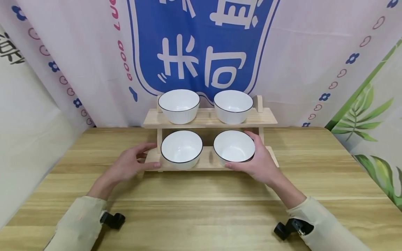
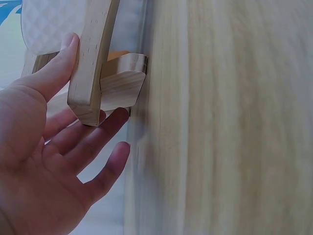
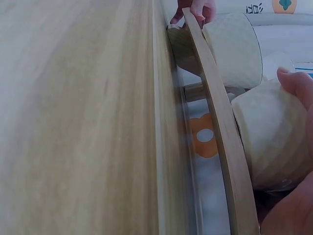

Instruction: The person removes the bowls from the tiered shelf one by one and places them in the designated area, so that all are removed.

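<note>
A two-tier wooden rack [image 1: 206, 118] carries white bowls with dark rims. My right hand [image 1: 261, 162] holds the lower right bowl [image 1: 234, 146], thumb at its front and fingers round its far right side. That bowl [image 3: 274, 139] sits against the shelf in the right wrist view. At the other end, my left hand [image 1: 133, 162] grips the left end of the lower shelf [image 2: 93, 63]. The left thumb lies on one face of the board, and some fingers reach beneath it. The lower left bowl [image 1: 181, 148] stands just right of this hand, apart from it.
On the upper tier stand an upper left bowl [image 1: 179, 104] and an upper right bowl [image 1: 233, 104]. The rack is at the back of a wood-grain table [image 1: 201, 216], close to a printed curtain [image 1: 103, 69]. A leaf-patterned cloth [image 1: 364, 115] hangs at the right.
</note>
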Demonstrator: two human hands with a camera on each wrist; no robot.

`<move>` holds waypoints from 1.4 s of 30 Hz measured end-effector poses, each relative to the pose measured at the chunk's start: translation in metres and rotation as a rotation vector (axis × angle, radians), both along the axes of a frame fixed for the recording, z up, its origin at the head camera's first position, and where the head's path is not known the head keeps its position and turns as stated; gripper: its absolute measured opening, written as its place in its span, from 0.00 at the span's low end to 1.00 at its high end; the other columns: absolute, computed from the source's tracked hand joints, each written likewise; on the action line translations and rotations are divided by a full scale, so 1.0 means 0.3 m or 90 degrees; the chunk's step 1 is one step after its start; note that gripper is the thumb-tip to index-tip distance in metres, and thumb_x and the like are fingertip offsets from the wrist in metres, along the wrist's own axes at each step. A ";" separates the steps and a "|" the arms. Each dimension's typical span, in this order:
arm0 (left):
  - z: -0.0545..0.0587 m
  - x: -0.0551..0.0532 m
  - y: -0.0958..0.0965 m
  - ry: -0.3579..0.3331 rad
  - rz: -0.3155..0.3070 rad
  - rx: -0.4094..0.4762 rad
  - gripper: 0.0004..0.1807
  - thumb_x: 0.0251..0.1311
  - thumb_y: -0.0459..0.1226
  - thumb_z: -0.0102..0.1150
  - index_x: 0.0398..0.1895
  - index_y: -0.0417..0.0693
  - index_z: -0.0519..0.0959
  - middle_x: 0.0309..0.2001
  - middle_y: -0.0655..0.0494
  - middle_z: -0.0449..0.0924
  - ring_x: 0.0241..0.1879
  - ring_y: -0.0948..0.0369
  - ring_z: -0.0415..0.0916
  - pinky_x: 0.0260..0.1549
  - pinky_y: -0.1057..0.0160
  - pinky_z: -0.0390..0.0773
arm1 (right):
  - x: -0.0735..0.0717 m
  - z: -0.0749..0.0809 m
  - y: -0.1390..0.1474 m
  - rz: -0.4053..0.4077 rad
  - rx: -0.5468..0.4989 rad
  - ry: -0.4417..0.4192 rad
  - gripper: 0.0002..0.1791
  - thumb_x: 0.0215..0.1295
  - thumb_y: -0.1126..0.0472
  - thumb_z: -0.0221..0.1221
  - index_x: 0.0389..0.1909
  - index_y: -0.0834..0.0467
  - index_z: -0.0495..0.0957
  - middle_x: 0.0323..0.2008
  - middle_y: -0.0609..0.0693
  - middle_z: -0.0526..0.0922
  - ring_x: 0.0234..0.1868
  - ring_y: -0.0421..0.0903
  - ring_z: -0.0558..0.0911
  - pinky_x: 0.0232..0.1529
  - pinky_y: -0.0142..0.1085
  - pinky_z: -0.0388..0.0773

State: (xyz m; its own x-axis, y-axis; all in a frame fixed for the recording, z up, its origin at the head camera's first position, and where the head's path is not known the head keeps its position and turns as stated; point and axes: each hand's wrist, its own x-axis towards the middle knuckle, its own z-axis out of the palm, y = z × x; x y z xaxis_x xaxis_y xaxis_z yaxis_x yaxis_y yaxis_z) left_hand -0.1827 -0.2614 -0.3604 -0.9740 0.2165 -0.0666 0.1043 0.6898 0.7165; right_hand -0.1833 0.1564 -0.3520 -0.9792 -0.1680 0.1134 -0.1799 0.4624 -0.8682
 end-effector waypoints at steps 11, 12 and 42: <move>0.000 0.004 0.000 -0.002 0.002 -0.005 0.47 0.64 0.56 0.74 0.81 0.48 0.68 0.77 0.39 0.70 0.66 0.40 0.76 0.67 0.37 0.76 | 0.007 0.000 0.005 0.012 -0.005 0.002 0.68 0.49 0.51 0.85 0.84 0.58 0.51 0.76 0.60 0.69 0.72 0.59 0.75 0.73 0.55 0.71; 0.000 0.002 0.000 -0.003 0.002 -0.005 0.47 0.64 0.57 0.74 0.81 0.48 0.68 0.77 0.39 0.70 0.66 0.40 0.76 0.67 0.37 0.76 | 0.007 0.001 0.006 0.014 -0.007 0.002 0.68 0.49 0.51 0.85 0.84 0.58 0.51 0.76 0.60 0.69 0.72 0.59 0.75 0.73 0.55 0.71; 0.002 0.007 -0.002 0.008 -0.004 0.001 0.46 0.65 0.55 0.74 0.81 0.47 0.68 0.75 0.38 0.72 0.65 0.41 0.78 0.65 0.39 0.78 | 0.041 0.047 -0.003 0.071 -0.070 0.038 0.63 0.49 0.57 0.85 0.82 0.55 0.55 0.73 0.57 0.70 0.68 0.57 0.78 0.69 0.55 0.76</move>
State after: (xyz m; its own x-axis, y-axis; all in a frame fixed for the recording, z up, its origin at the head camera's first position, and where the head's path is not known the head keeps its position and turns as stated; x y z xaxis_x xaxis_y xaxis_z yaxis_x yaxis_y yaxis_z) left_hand -0.1805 -0.2620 -0.3597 -0.9735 0.2222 -0.0547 0.1168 0.6882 0.7161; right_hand -0.1708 0.1556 -0.3380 -0.9460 -0.2590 0.1950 -0.2780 0.3388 -0.8988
